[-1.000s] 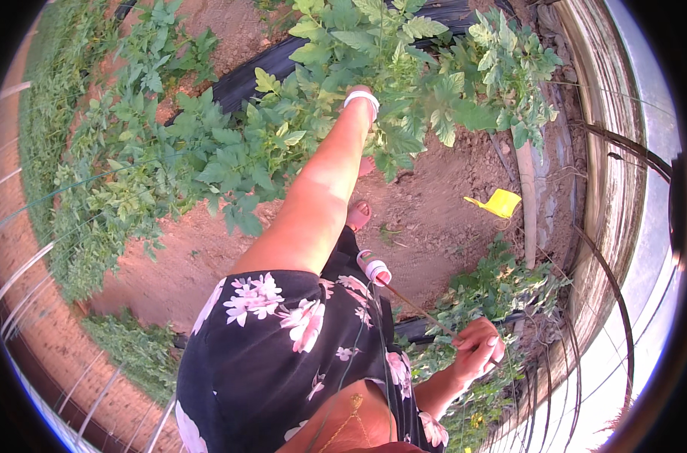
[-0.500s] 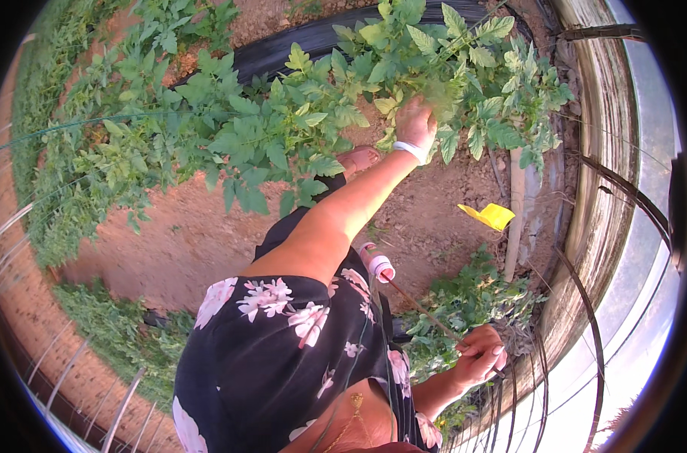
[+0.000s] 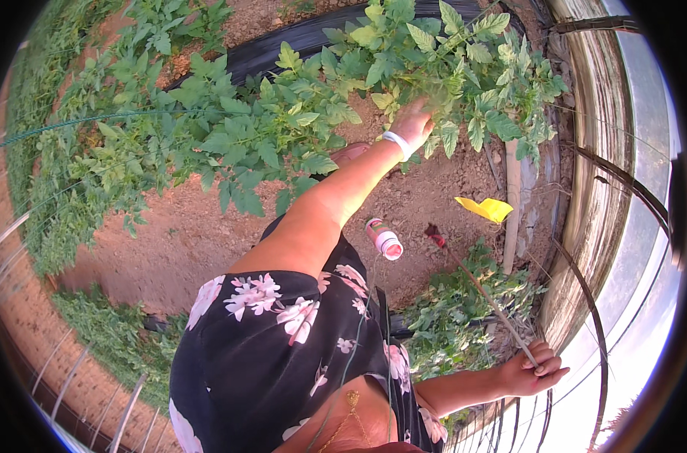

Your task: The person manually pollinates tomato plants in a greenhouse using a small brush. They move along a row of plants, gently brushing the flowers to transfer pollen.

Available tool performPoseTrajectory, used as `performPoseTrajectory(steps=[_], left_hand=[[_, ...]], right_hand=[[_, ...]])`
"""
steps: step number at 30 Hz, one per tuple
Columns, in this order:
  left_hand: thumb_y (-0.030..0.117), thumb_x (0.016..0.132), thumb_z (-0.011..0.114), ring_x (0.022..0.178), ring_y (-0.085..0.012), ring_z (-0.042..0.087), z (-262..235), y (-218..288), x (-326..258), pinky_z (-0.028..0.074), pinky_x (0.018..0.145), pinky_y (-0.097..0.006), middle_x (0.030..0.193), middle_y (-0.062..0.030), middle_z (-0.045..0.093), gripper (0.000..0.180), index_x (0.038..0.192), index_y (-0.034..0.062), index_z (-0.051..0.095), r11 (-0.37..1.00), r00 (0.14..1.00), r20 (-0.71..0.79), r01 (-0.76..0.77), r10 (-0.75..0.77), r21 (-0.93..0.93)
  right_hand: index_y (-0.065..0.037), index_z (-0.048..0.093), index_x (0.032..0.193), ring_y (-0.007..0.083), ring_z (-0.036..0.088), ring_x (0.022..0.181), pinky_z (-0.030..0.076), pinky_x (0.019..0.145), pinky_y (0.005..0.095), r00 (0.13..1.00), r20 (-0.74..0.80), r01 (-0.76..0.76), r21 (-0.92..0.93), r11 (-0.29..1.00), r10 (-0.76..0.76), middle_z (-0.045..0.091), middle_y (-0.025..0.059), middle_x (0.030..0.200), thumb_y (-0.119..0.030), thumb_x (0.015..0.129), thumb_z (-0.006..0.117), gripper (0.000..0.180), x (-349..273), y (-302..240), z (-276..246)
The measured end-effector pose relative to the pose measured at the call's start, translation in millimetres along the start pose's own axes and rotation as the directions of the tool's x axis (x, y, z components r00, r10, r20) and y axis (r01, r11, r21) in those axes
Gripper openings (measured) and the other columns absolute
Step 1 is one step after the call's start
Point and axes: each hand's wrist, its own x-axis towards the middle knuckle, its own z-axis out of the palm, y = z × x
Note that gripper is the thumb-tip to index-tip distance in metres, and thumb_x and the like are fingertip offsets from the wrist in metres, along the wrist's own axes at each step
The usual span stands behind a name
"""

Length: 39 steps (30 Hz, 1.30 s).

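Note:
My left hand (image 3: 414, 124), with a white band at the wrist, reaches into a leafy tomato plant (image 3: 464, 72). Its fingers look curled among the leaves, and whatever they pinch is hidden. At the lower right my right hand (image 3: 534, 368) is closed around the end of a thin brush (image 3: 483, 291). The brush's dark red tip points up and left, out in the air between the bottle and the yellow sheet. A small pink bottle (image 3: 384, 240) with a white rim is open in front of my body, its mouth toward me; whether it hangs cannot be told.
A bent yellow sheet (image 3: 485, 209) is right of the bottle. Tomato rows grow along black plastic film (image 3: 283, 53), with a lower plant (image 3: 456, 302) near my right forearm. A green twine (image 3: 94, 119) crosses at left. Wooden-looking edging (image 3: 608, 151) and dark curved bars (image 3: 585, 294) border the right.
The brush has come out of the bottle, and my right hand has moved right and slightly down with it. My left hand stays at the plant, shifted slightly.

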Motion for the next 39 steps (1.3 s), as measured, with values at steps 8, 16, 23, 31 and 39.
performPoseTrajectory(steps=[8, 16, 23, 31, 39], left_hand=[[0.022, 0.084, 0.065, 0.117, -0.0375, 0.054, 14, -5, -13, 0.045, 0.098, -0.047, 0.129, -0.0188, 0.054, 0.025, 0.105, 0.0092, 0.068, 0.990, 0.988, 0.116, 0.093, -0.105, 0.106], [0.020, 0.081, 0.067, 0.122, -0.0361, 0.048, 4, 1, -13, 0.040, 0.100, -0.049, 0.127, -0.0154, 0.054, 0.035, 0.114, 0.0096, 0.064, 0.990, 0.994, 0.094, 0.048, -0.061, 0.134], [0.018, 0.078, 0.068, 0.113, -0.0351, 0.052, -2, 3, -9, 0.042, 0.094, -0.048, 0.116, -0.0142, 0.057, 0.034, 0.110, 0.0058, 0.064, 1.000, 0.998, 0.060, 0.016, -0.017, 0.017], [0.020, 0.079, 0.069, 0.120, -0.0377, 0.048, -1, 0, -9, 0.038, 0.102, -0.048, 0.126, -0.0167, 0.054, 0.041, 0.117, 0.0065, 0.062, 0.999, 0.990, 0.133, 0.047, -0.047, 0.004], [0.019, 0.079, 0.069, 0.120, -0.0373, 0.049, -6, -6, -3, 0.038, 0.102, -0.047, 0.126, -0.0164, 0.055, 0.043, 0.119, 0.0075, 0.060, 0.998, 0.985, 0.169, 0.047, -0.040, -0.043]], right_hand=[[-0.006, 0.052, 0.074, 0.0194, 0.058, 0.063, 0.047, 0.063, 0.0316, 0.981, 0.086, -0.157, -0.152, 0.976, 0.172, 0.061, 0.0129, 0.072, -0.031, 0.105, 0.033, 0.044, 26, 116, 107], [0.001, 0.062, 0.088, 0.0132, 0.057, 0.078, 0.047, 0.076, 0.0285, 0.916, 0.292, -0.117, -0.462, 0.879, 0.275, 0.065, 0.0061, 0.087, -0.023, 0.104, 0.044, 0.034, 50, 220, 175], [0.001, 0.064, 0.088, 0.0116, 0.056, 0.076, 0.047, 0.073, 0.0276, 0.907, 0.305, -0.110, -0.495, 0.862, 0.291, 0.065, 0.0042, 0.082, -0.022, 0.103, 0.047, 0.032, 62, 254, 193], [0.002, 0.064, 0.088, 0.0115, 0.057, 0.076, 0.047, 0.073, 0.0276, 0.899, 0.286, -0.165, -0.480, 0.862, 0.332, 0.065, 0.0045, 0.081, -0.023, 0.102, 0.049, 0.033, 65, 268, 203], [0.002, 0.064, 0.088, 0.0119, 0.057, 0.072, 0.048, 0.069, 0.0281, 0.920, 0.309, -0.068, -0.482, 0.873, 0.242, 0.066, 0.0059, 0.079, -0.024, 0.101, 0.051, 0.032, 70, 278, 209]])
